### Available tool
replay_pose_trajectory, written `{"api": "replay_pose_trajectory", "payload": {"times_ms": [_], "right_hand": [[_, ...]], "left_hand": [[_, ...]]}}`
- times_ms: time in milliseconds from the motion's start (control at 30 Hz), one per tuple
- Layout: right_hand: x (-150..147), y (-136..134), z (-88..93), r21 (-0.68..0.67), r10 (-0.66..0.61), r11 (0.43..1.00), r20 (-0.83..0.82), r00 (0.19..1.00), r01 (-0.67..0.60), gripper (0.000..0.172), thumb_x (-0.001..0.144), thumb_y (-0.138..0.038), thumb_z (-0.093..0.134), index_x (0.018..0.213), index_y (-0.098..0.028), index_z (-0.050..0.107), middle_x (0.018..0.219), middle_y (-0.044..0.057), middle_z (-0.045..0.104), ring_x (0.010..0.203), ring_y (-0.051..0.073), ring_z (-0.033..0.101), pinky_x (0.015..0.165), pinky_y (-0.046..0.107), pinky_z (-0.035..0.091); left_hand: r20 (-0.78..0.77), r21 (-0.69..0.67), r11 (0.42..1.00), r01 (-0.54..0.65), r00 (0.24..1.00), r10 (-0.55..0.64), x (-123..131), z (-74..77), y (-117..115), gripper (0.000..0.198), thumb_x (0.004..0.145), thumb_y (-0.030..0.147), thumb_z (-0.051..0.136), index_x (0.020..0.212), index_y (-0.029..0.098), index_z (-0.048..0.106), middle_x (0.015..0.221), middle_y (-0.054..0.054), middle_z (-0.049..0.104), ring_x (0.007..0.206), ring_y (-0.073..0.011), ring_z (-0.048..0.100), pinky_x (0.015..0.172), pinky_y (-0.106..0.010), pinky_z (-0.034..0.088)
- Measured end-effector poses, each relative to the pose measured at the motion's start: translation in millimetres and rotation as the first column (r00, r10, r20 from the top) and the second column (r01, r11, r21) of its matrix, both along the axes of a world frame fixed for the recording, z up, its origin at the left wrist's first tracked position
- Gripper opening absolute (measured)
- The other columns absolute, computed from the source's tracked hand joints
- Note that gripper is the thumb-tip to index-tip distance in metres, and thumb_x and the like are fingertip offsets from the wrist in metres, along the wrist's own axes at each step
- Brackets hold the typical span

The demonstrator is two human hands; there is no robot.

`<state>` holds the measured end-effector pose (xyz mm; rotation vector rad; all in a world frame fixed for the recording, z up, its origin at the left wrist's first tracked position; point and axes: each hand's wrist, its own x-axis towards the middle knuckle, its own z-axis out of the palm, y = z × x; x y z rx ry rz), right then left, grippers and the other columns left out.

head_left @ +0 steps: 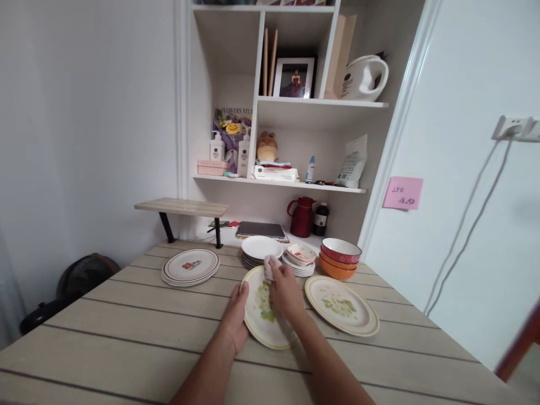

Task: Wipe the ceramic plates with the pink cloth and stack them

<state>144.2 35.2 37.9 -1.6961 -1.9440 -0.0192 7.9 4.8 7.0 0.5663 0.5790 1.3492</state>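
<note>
"Yellow rims the plate [262,315] I'm watching through the head camera. What are the hands doing?"

"From my end, the left hand [235,319] grips its left edge, thumb at the rim; I can't see the fingers beneath. The right hand [287,289] has a pale cloth [270,266] bunched in its fingers, at the far rim."

"Where's the plate, exactly?"

"Over the middle of the table [126,337], just left of a matching oval plate [342,306]. I can't tell whether it's lifted."

"How would I wipe it well?"

"I'd hold the left edge firm, follow the rim with light, even pressure, then work inward over the flower print. I'd turn the plate rather than stretch the wrist."

"And the containers?"

"I see a red bowl [342,256] nested on orange bowls [336,271], its white inside facing up. Small dishes [301,253] sit on a stack of little white plates [304,271]."

"What about the back?"

"A red jug [301,216] stands beside a dark bottle [320,219]. I can't see what either holds."
</note>
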Motion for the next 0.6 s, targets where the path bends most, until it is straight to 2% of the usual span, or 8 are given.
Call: {"api": "replay_pose_trajectory", "payload": {"times_ms": [67, 167, 267, 367, 500, 600], "right_hand": [[-11, -4, -1.3, 0.047, 0.148, 0.988, 0.043, 0.988, -0.150, 0.060, 0.086, -0.014, 0.047, 0.145, -0.027, 0.041, 0.122, 0.012, 0.049, 0.109, 0.025, 0.050, 0.089, 0.032, 0.041], [-25, -15, -2.0, 0.065, 0.329, 0.940, 0.071, 0.942, -0.333, 0.059, 0.087, -0.021, 0.053, 0.143, -0.033, 0.041, 0.121, 0.008, 0.050, 0.107, 0.024, 0.048, 0.090, 0.034, 0.040], [-31, -21, -1.4, 0.084, 0.438, 0.894, 0.041, 0.898, -0.440, 0.051, 0.092, -0.025, 0.049, 0.142, -0.036, 0.043, 0.116, 0.007, 0.051, 0.101, 0.021, 0.049, 0.088, 0.032, 0.040], [-28, -18, -0.7, 0.084, 0.368, 0.926, 0.018, 0.929, -0.369, 0.048, 0.094, -0.024, 0.046, 0.140, -0.037, 0.045, 0.114, 0.006, 0.054, 0.100, 0.020, 0.050, 0.087, 0.031, 0.040], [-8, -4, 0.2, 0.027, 0.142, 0.989, 0.080, 0.987, -0.145, 0.051, 0.093, -0.022, 0.047, 0.141, -0.039, 0.043, 0.121, 0.006, 0.055, 0.109, 0.022, 0.050, 0.090, 0.032, 0.037], [13, 0, 1.6, -0.044, 0.007, 0.999, 0.126, 0.992, -0.001, 0.049, 0.094, -0.025, 0.045, 0.141, -0.038, 0.043, 0.122, 0.007, 0.056, 0.111, 0.023, 0.051, 0.090, 0.034, 0.036]], "left_hand": [[0.034, 0.010, 0.999, 0.034, 0.999, -0.035, 0, 0.1, 0, 0.055, 0.077, 0.043, 0.071, 0.126, 0.023, 0.054, 0.121, -0.015, 0.067, 0.112, -0.0298, 0.063, 0.096, -0.046, 0.048], [0.098, 0.027, 0.997, 0.069, 0.993, -0.071, -1, 1.2, 1, 0.061, 0.077, 0.047, 0.069, 0.131, 0.025, 0.051, 0.125, -0.015, 0.065, 0.116, -0.0287, 0.061, 0.099, -0.044, 0.046], [0.107, 0.037, 0.997, 0.068, 0.992, -0.072, -2, 4.9, -1, 0.063, 0.077, 0.049, 0.068, 0.133, 0.027, 0.049, 0.126, -0.014, 0.065, 0.117, -0.0273, 0.060, 0.101, -0.042, 0.045], [0.031, 0.024, 0.999, 0.043, 0.999, -0.044, -1, 8.8, -5, 0.058, 0.076, 0.043, 0.072, 0.127, 0.025, 0.052, 0.119, -0.013, 0.068, 0.111, -0.0269, 0.064, 0.098, -0.040, 0.047], [-0.091, 0.003, 1.000, -0.009, 0.996, 0.009, 0, 8.6, -10, 0.051, 0.068, 0.024, 0.080, 0.112, 0.022, 0.053, 0.103, -0.009, 0.074, 0.096, -0.0263, 0.070, 0.092, -0.041, 0.051], [-0.122, -0.016, 0.999, -0.039, 0.992, 0.037, -2, 5.2, -9, 0.048, 0.065, 0.016, 0.079, 0.106, 0.020, 0.054, 0.094, -0.008, 0.075, 0.090, -0.0262, 0.072, 0.089, -0.042, 0.052]]}}
